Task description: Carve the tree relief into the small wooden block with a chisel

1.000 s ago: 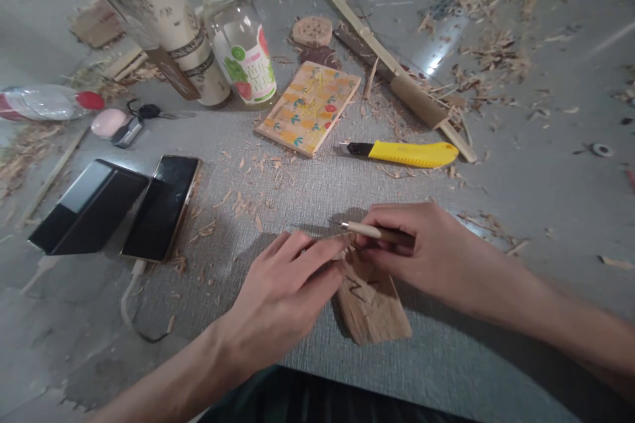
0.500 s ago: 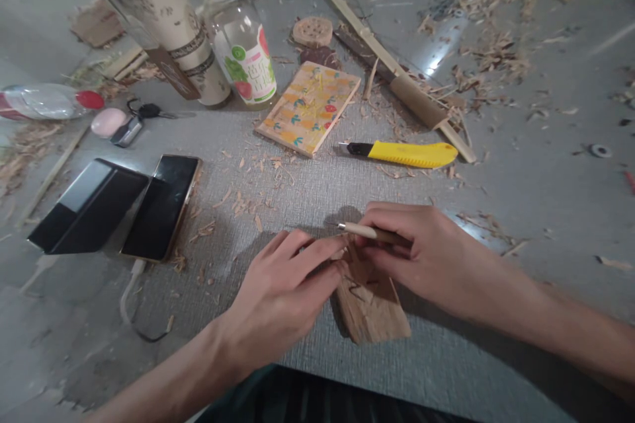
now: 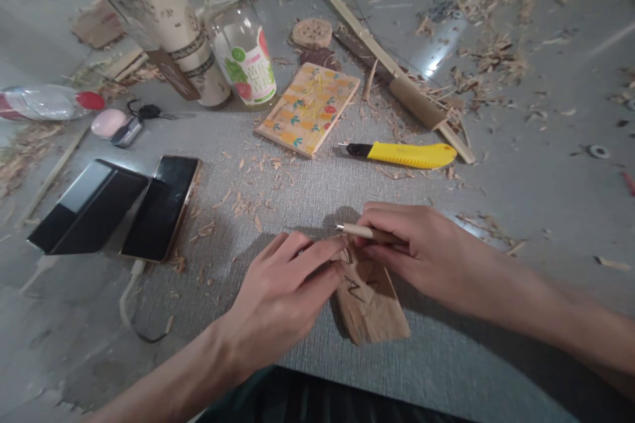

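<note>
A small block of wood (image 3: 377, 320) with dark lines drawn on its top lies on the grey textured mat (image 3: 297, 198). My left hand (image 3: 285, 284) grips its upper left side, the fingers closed against the wood. In my right hand (image 3: 414, 244) is a slim pen (image 3: 357, 231) with a beige barrel and a metal tip, held nearly level with the tip to the left. That hand rests over the block's upper right side. My fingers hide the block's far end.
A yellow utility knife (image 3: 411, 154) and a painted wooden board (image 3: 310, 109) lie beyond my hands. Left are a phone (image 3: 163, 208) and a dark folded device (image 3: 89, 208). A plastic bottle (image 3: 243, 53) and large tumbler (image 3: 169, 26) stand behind. Wood shavings (image 3: 496, 56) litter the table.
My right hand and the pen have shifted very slightly left, and a little more of the drawn lines shows on the block. My left hand stays in place.
</note>
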`<state>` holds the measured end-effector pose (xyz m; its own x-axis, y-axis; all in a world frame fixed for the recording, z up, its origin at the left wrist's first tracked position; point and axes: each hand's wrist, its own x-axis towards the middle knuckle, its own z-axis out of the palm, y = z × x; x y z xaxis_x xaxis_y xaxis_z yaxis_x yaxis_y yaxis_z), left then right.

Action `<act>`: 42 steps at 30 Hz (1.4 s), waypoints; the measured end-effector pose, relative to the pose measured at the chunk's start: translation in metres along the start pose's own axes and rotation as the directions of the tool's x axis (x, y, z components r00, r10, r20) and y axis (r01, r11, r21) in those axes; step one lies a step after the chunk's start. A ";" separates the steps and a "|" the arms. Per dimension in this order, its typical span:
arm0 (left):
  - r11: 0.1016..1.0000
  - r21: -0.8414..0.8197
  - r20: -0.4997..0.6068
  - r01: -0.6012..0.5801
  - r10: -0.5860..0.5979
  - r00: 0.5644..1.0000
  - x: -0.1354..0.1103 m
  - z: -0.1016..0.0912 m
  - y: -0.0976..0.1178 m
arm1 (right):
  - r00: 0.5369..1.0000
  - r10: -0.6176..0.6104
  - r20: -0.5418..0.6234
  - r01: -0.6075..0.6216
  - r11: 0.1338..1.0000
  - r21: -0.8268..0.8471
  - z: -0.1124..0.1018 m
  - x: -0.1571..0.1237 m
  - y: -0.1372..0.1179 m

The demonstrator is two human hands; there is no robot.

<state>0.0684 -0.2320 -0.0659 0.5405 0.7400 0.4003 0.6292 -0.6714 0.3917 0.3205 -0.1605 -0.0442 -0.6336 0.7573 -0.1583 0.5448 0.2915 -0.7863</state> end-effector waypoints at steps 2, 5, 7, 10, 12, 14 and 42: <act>1.000 0.000 -0.011 -0.002 0.002 1.000 -0.001 0.001 0.000 | 1.000 -0.003 -0.008 0.003 1.000 -0.016 0.000 0.000 0.001; 1.000 -0.019 -0.022 0.003 -0.003 1.000 -0.001 0.002 -0.001 | 1.000 0.007 -0.030 -0.008 0.999 -0.046 -0.002 -0.001 0.002; 1.000 -0.026 -0.020 0.000 -0.001 1.000 -0.001 0.002 -0.002 | 0.999 0.017 -0.038 -0.019 0.998 -0.062 -0.003 -0.002 0.001; 1.000 -0.018 -0.018 -0.003 0.003 1.000 -0.002 0.002 -0.002 | 0.999 0.025 -0.039 -0.027 0.997 -0.071 -0.004 -0.002 0.000; 1.000 -0.009 -0.010 0.001 -0.001 1.000 -0.002 0.002 -0.002 | 0.999 0.022 -0.032 -0.024 0.997 -0.069 -0.003 -0.002 -0.001; 1.000 -0.005 -0.006 0.004 -0.004 1.000 -0.002 0.002 -0.002 | 0.999 0.014 -0.030 -0.016 0.998 -0.067 -0.002 -0.002 -0.002; 1.000 0.009 0.013 -0.017 0.017 1.000 -0.003 0.001 0.001 | 0.999 0.022 -0.034 -0.023 0.999 -0.049 -0.004 0.003 0.002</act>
<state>0.0679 -0.2348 -0.0674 0.5584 0.7288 0.3962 0.6246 -0.6837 0.3773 0.3218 -0.1550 -0.0443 -0.6029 0.7826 -0.1551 0.5857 0.3022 -0.7521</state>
